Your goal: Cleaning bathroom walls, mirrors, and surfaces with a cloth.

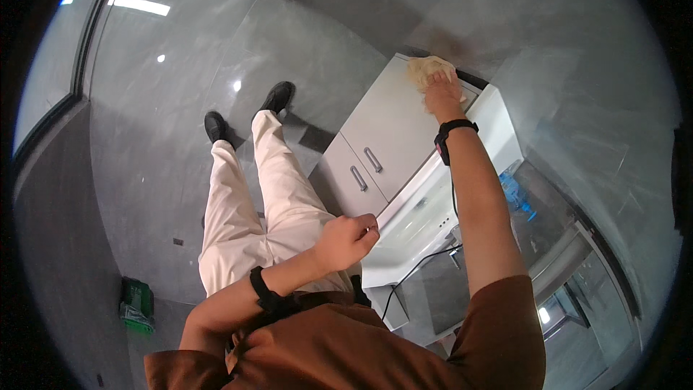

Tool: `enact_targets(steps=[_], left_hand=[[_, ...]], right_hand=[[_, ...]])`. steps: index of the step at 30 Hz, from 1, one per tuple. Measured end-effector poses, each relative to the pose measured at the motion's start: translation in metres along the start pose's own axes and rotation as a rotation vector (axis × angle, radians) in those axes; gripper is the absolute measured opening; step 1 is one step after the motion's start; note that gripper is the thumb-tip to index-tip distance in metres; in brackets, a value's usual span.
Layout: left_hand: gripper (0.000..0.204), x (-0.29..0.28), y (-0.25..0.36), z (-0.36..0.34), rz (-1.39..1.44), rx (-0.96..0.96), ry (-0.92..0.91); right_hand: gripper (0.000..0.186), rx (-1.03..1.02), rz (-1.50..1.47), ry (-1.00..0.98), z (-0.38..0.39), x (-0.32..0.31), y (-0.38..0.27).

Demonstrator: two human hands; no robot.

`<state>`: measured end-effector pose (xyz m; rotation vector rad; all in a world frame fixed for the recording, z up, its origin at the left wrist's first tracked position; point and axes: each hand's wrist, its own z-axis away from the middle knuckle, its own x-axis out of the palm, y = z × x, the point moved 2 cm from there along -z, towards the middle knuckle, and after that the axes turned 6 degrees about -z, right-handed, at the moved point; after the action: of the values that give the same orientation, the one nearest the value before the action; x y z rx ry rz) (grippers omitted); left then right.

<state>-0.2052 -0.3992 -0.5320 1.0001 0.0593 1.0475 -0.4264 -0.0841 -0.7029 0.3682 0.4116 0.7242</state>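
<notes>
1. Cloth (424,67), tan and crumpled: on my feed it lies at the far end of the pale cabinet (393,123), under the right hand (443,91) and showing past its fingertips, well apart from the left hand (345,243).
2. Nearest my camera, the brown shirt (346,350) fills the lower edge, with pale trousers (231,206) beyond it.
3. I see the left hand in front of the body, its fingers curled into a loose fist; the palm is hidden from me. A black band (263,292) circles that forearm.
4. To its right I have the white washbasin (502,123), a black cable (415,269) and, just beside the right forearm, a blue bottle (514,191).
5. Further out, the cabinet front shows me two grey handles (372,159).
6. The right arm stretches over the basin, and its hand rests on the cloth; I can't tell whether the fingers grip it or only press.
7. Past the trousers, dark shoes (280,97) stand on the grey floor (173,195).
</notes>
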Motion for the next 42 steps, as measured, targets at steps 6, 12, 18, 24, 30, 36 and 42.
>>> enact_targets(steps=[6, 12, 18, 24, 30, 36, 42], left_hand=[[0.016, -0.011, 0.005, 0.007, -0.039, 0.059, 0.001], [0.016, -0.019, -0.007, 0.004, -0.014, 0.053, 0.083], [0.015, -0.006, -0.053, 0.007, -0.023, 0.086, 0.095], [0.012, -0.007, -0.118, -0.039, -0.021, 0.017, 0.073], [0.013, -0.003, -0.106, -0.085, -0.180, -0.014, -0.170], [0.011, 0.012, -0.096, -0.116, -0.167, -0.010, -0.122], [0.011, 0.020, -0.042, -0.181, -0.234, -0.097, -0.182]], right_hand=[[0.065, -0.144, 0.287, -0.163, -0.011, 0.030, -0.062], [0.055, -0.393, 0.126, -0.365, 0.032, 0.089, -0.167], [0.014, -0.672, 0.040, 0.377, 0.008, 0.090, -0.171], [0.047, -0.235, 0.096, -0.210, -0.078, 0.005, -0.130], [0.064, -0.094, -0.071, -0.251, -0.171, 0.136, -0.116], [0.058, -0.327, -0.031, -0.431, -0.164, 0.216, -0.195], [0.032, -0.613, -0.067, -0.368, -0.114, 0.222, -0.186]])
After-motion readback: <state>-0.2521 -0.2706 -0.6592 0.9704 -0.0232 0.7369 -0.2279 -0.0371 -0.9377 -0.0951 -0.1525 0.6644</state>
